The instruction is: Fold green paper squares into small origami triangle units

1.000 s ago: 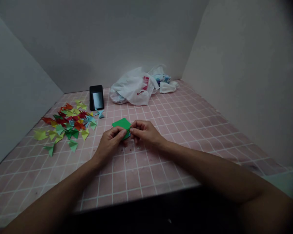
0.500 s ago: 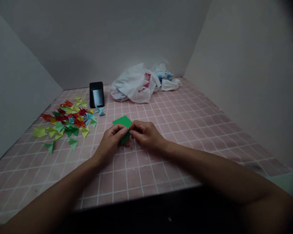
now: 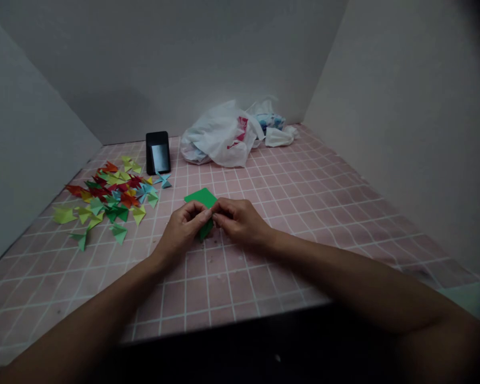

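A small piece of green paper point(image 3: 201, 196) is held just above the table between my two hands, its flat top part facing me and a narrower fold hanging down below the fingers. My left hand point(image 3: 184, 221) pinches it between thumb and fingers from the left. From the right, my right hand point(image 3: 240, 220) pinches the same paper, its fingertips meeting the left thumb. The fingers hide the middle of the paper, so I cannot make out its exact folds.
Several folded paper figures point(image 3: 116, 212) in red, orange, yellow, green and blue lie in a heap at the left. Behind them a black phone point(image 3: 158, 153) stands upright. A white plastic bag point(image 3: 220, 136) lies at the back on the pink checked tablecloth point(image 3: 324, 213). Pale walls enclose the table.
Both hands stay pinched on the green paper, with only slight finger movement. The view has shifted a little; the other things keep their places.
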{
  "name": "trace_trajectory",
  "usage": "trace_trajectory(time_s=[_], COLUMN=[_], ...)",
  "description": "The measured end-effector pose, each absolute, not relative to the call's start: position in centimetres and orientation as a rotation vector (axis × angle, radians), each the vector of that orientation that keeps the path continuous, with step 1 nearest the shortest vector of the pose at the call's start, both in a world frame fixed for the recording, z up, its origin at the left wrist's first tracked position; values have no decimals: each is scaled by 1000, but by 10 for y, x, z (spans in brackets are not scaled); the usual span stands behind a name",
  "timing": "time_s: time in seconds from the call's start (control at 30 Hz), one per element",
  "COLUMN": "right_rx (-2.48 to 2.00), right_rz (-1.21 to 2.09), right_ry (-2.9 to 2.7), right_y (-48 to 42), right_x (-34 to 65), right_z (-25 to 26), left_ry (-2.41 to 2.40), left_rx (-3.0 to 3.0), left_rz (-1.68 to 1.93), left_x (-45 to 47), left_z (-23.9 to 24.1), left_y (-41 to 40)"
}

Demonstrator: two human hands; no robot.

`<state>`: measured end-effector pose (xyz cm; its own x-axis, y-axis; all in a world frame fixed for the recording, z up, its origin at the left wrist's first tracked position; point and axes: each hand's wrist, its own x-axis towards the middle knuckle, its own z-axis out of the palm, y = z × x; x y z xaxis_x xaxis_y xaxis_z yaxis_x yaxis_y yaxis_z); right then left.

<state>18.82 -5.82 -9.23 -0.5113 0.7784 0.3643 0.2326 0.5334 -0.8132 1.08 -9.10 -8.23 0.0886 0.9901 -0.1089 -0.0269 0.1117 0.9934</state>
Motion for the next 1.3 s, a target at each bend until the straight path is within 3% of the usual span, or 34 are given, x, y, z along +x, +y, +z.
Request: trace_trajectory(time_s=[1.0, 1.3], right_rx=[-806, -853], right_rz=[1607, 1546], right_ry=[-1509, -1543], right_y=[-57, -58], right_x=[182, 183], right_z=[-92, -91], left_ry=[1221, 1314], left_rx=[1413, 1586], left_rz=[1157, 1174], left_x=[10, 10], left_z=[-82, -83], left_y=[-92, -92])
